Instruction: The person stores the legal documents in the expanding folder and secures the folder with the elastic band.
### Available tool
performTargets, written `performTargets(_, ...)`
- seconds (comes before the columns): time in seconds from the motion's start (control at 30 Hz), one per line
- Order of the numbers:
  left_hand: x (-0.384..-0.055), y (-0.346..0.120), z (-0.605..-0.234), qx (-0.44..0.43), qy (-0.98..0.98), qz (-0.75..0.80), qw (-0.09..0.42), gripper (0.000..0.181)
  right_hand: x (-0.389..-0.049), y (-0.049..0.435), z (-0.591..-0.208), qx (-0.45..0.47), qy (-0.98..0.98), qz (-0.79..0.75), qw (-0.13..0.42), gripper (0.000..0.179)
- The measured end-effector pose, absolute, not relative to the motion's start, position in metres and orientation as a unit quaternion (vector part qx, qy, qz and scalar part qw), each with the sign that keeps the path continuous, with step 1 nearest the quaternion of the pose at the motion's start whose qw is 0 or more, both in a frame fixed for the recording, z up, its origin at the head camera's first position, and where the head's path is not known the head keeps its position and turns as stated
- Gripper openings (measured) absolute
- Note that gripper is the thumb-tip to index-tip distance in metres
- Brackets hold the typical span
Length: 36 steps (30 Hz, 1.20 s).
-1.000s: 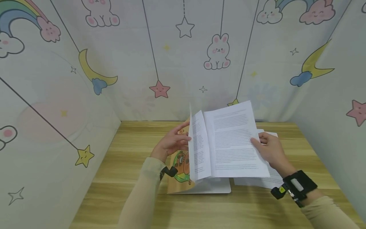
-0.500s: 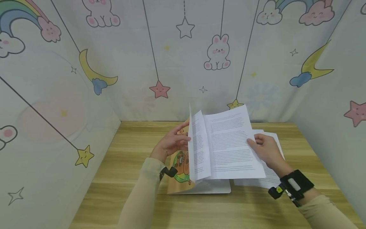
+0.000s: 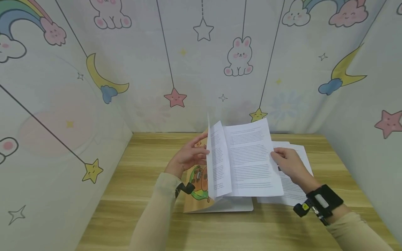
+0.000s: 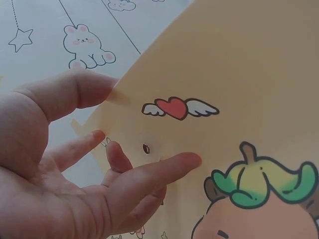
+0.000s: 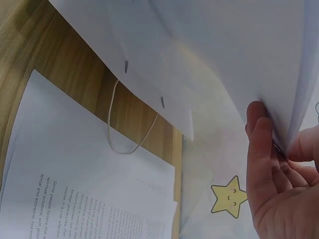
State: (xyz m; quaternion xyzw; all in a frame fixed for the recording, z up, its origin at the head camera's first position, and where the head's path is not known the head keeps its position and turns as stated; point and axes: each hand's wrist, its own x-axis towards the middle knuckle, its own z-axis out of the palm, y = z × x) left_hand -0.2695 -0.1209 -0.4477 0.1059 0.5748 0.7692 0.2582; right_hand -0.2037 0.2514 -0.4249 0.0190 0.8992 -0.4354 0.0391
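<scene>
A tan folder (image 3: 194,205) with cartoon animals and a white inside stands half open on the table. My left hand (image 3: 186,157) holds its raised cover (image 4: 174,55) by the edge; in the left wrist view some fingers lie against the outer face, beside a small metal eyelet (image 4: 146,148). Printed sheets (image 3: 251,160) stand raised in the folder, one narrow fold of them along the left. The right hand (image 3: 290,162) pinches their right edge, thumb on the near side. From the right wrist view, a thin cord loop (image 5: 114,144) hangs beside two small metal pins.
More printed pages (image 3: 293,190) lie flat on the wooden table (image 3: 220,233), to the right of the folder and partly under the raised sheets. A fabric backdrop (image 3: 141,52) with cartoon drawings closes off the back and both sides.
The right hand has shifted a little left with the edge of the sheets, which now bow and sit lower. More of the pages on the table shows. The left hand has stayed put.
</scene>
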Motion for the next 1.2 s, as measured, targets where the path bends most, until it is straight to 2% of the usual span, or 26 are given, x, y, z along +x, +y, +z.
performTargets(0.3,-0.270,-0.121,-0.447,0.103,0.576,0.769,0.260,0.082,-0.202,0.254,-0.423,-0.020,0.888,-0.457,0.040,0.043)
performTargets(0.73,-0.269,-0.120,-0.446,0.097,0.577,0.768,0.260,0.081,-0.201,0.259,-0.416,-0.038,0.898,-0.439,0.020,0.042)
performTargets(1.2,-0.269,-0.116,-0.443,0.095,0.567,0.774,0.265,0.081,-0.205,0.247,-0.421,-0.047,0.891,-0.449,0.042,0.040)
